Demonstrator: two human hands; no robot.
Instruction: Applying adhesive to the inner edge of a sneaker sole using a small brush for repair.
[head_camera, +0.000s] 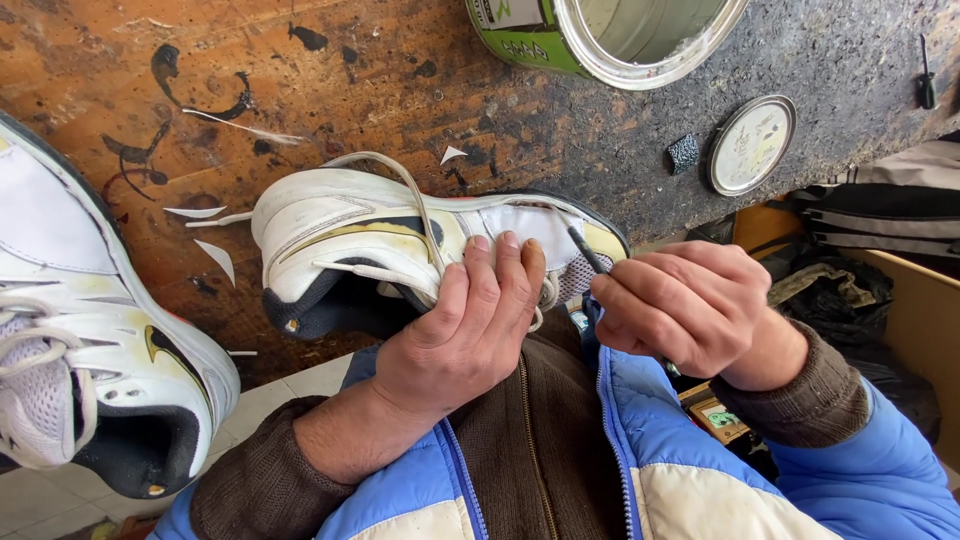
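My left hand (462, 325) grips the side of a worn white sneaker (340, 235) that lies on its side at the bench edge, its laces loose. My right hand (685, 305) holds a thin dark brush (586, 249) whose tip touches the toe end of that sneaker, near the yellowed sole. A second white sneaker (90, 350) rests at the left, opening toward me, untouched.
An open green tin (560, 45) stands at the back of the stained wooden bench (330, 90); its round lid (750, 145) lies to the right beside a small dark block (683, 153). White scraps (215, 255) lie on the wood. Bags and a cardboard box (915, 300) sit lower right.
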